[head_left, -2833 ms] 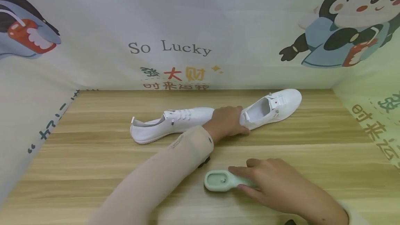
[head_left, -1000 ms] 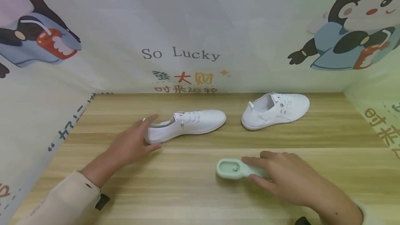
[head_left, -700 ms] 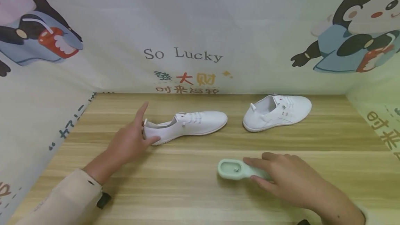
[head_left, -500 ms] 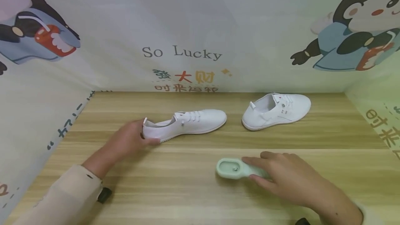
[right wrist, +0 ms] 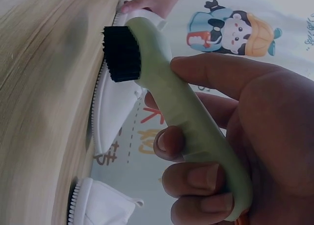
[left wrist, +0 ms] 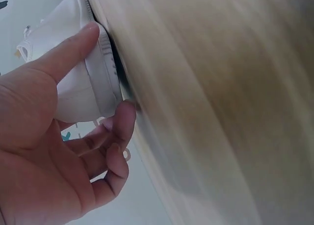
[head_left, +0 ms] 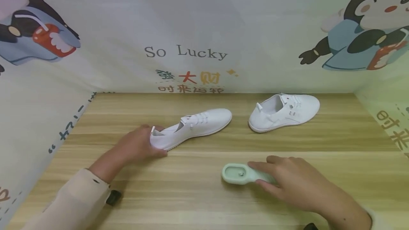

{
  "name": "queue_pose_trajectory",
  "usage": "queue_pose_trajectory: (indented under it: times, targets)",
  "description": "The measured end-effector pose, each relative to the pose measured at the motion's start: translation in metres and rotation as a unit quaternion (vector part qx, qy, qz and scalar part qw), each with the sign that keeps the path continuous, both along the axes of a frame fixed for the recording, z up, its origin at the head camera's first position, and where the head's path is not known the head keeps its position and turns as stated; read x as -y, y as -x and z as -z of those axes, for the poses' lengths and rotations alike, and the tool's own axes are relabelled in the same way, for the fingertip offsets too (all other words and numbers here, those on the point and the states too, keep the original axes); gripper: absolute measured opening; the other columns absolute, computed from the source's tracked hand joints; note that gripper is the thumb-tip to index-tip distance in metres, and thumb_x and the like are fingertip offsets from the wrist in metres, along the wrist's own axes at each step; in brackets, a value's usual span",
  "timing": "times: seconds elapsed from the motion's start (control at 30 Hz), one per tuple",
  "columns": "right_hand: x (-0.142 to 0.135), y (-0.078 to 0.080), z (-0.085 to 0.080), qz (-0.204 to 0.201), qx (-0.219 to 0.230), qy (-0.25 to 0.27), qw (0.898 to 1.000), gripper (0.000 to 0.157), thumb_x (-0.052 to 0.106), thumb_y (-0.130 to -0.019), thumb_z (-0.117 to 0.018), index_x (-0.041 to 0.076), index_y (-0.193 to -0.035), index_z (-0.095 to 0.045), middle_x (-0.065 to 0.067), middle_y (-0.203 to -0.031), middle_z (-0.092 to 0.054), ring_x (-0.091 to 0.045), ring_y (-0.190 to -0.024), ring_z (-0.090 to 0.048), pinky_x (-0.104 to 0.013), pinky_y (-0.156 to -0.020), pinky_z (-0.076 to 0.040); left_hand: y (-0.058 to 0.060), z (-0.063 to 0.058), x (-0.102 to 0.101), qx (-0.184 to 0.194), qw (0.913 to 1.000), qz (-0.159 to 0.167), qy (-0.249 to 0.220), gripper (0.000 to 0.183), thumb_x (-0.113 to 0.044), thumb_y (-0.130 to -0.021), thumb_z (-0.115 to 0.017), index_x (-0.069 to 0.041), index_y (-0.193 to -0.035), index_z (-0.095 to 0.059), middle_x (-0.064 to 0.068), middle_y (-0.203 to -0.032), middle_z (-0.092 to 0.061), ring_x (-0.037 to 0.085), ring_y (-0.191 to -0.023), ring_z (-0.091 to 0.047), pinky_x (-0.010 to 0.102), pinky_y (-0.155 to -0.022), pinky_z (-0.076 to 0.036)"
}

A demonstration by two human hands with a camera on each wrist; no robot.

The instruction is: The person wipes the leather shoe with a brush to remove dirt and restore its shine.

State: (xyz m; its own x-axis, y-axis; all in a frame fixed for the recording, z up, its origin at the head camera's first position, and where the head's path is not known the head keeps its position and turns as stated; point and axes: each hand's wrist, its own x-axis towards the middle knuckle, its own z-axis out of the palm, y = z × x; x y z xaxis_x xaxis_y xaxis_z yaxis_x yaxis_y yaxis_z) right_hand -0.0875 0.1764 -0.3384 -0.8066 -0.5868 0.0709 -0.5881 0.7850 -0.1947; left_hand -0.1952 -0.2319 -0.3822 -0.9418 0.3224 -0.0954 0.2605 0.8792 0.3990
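Note:
In the head view my left hand (head_left: 137,146) grips the heel of the left white shoe (head_left: 207,121), whose toe points right and slightly away. The left wrist view shows the thumb along the heel's side (left wrist: 78,95), with curled fingers behind it. My right hand (head_left: 297,182) holds a pale green scrub brush (head_left: 234,174) by its handle, above the table's front part. Seen from the right wrist, the brush's dark bristles (right wrist: 121,53) face down toward the table, and the fingers wrap the handle. A second white shoe (head_left: 284,113) lies at the back right, untouched.
The wood-grain table (head_left: 191,194) ends at a pale printed back wall (head_left: 255,45). Similar printed panels stand at the left (head_left: 38,98) and right (head_left: 386,95) sides.
My left hand has gone from between the shoes to the left shoe's heel, closed on it, and turned it slightly, heel nearer me. The right shoe now shows more of its side. The brush stays held.

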Motion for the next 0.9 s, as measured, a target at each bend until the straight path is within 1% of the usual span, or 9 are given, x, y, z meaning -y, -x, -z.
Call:
queue_pose_trajectory:
  times: [0.13, 0.3, 0.37, 0.43, 0.57, 0.67, 0.73, 0.8, 0.9]
  targets:
    - [0.002, 0.001, -0.001, -0.004, 0.001, -0.002, 1.0, 0.038, 0.038, -0.093, -0.068, 0.027, -0.13, -0.067, 0.009, -0.085, -0.061, 0.0, -0.059, -0.04, -0.024, -0.057, -0.04, -0.005, -0.002, -0.001, -0.003, 0.9999, -0.011, 0.007, 0.07, -0.046, -0.071, -0.087, -0.013, -0.129, -0.065, 0.006, -0.106, -0.071, 0.018, -0.087, -0.064, 0.041, -0.079, -0.053]
    - [0.002, -0.001, 0.0, -0.004, 0.007, -0.002, 1.0, 0.038, 0.038, -0.094, -0.068, 0.026, -0.129, -0.067, 0.009, -0.085, -0.061, 0.001, -0.057, -0.038, -0.022, -0.055, -0.038, -0.01, -0.003, -0.002, 0.007, 0.9997, 0.016, 0.019, 0.072, -0.049, -0.072, -0.085, -0.012, -0.13, -0.065, 0.005, -0.107, -0.071, 0.015, -0.084, -0.061, 0.036, -0.075, -0.052]
    - [0.003, -0.001, 0.0, -0.007, 0.002, 0.0, 1.0, 0.038, 0.038, -0.094, -0.068, 0.026, -0.129, -0.067, 0.009, -0.085, -0.061, 0.001, -0.057, -0.038, -0.022, -0.055, -0.038, -0.012, -0.004, -0.001, 0.006, 0.9995, 0.029, 0.014, 0.072, -0.048, -0.071, -0.086, -0.011, -0.13, -0.065, 0.004, -0.109, -0.071, 0.014, -0.083, -0.06, 0.035, -0.075, -0.051]
    - [0.003, -0.001, 0.0, -0.008, -0.004, -0.003, 1.0, 0.038, 0.039, -0.094, -0.068, 0.027, -0.13, -0.067, 0.008, -0.088, -0.064, 0.001, -0.058, -0.04, -0.024, -0.056, -0.04, -0.014, -0.004, 0.0, 0.012, 0.9989, 0.044, 0.007, 0.073, -0.046, -0.071, -0.087, -0.011, -0.131, -0.065, 0.004, -0.109, -0.071, 0.013, -0.082, -0.058, 0.033, -0.073, -0.049]
    - [0.004, -0.002, 0.001, -0.01, -0.01, 0.002, 1.0, 0.039, 0.039, -0.094, -0.068, 0.027, -0.13, -0.067, 0.01, -0.086, -0.061, 0.002, -0.058, -0.039, -0.022, -0.055, -0.038, -0.017, -0.004, 0.003, 0.039, 0.9967, 0.07, -0.012, 0.075, -0.044, -0.07, -0.088, -0.012, -0.133, -0.064, 0.002, -0.109, -0.07, 0.012, -0.084, -0.058, 0.031, -0.076, -0.048]
    - [0.005, -0.002, 0.001, -0.017, -0.021, 0.014, 1.0, 0.039, 0.038, -0.093, -0.069, 0.027, -0.13, -0.067, 0.012, -0.08, -0.054, 0.002, -0.056, -0.035, -0.02, -0.053, -0.033, -0.018, -0.004, 0.005, 0.058, 0.9946, 0.081, -0.031, 0.073, -0.042, -0.069, -0.09, -0.014, -0.132, -0.065, -0.001, -0.112, -0.07, 0.011, -0.086, -0.058, 0.029, -0.078, -0.048]
    - [0.007, -0.001, 0.0, -0.022, -0.028, 0.019, 0.999, 0.039, 0.037, -0.092, -0.07, 0.028, -0.13, -0.067, 0.013, -0.079, -0.053, 0.002, -0.056, -0.035, -0.019, -0.053, -0.033, -0.02, -0.004, 0.006, 0.065, 0.9928, 0.09, -0.046, 0.071, -0.04, -0.068, -0.091, -0.016, -0.13, -0.066, -0.003, -0.112, -0.07, 0.01, -0.087, -0.058, 0.027, -0.078, -0.048]
    - [0.008, -0.001, -0.001, -0.026, -0.034, 0.02, 0.999, 0.04, 0.036, -0.092, -0.07, 0.029, -0.131, -0.066, 0.013, -0.079, -0.052, 0.002, -0.057, -0.035, -0.019, -0.054, -0.034, -0.022, -0.004, 0.006, 0.082, 0.9895, 0.101, -0.063, 0.07, -0.04, -0.068, -0.091, -0.017, -0.13, -0.066, -0.005, -0.112, -0.071, 0.009, -0.088, -0.059, 0.025, -0.078, -0.048]
    - [0.009, -0.001, -0.002, -0.031, -0.035, 0.021, 0.999, 0.04, 0.036, -0.092, -0.07, 0.029, -0.131, -0.066, 0.014, -0.079, -0.051, 0.002, -0.057, -0.035, -0.019, -0.054, -0.034, -0.027, -0.003, 0.003, 0.108, 0.9841, 0.119, -0.075, 0.07, -0.041, -0.068, -0.09, -0.02, -0.13, -0.066, -0.008, -0.114, -0.07, 0.008, -0.09, -0.06, 0.023, -0.079, -0.048]
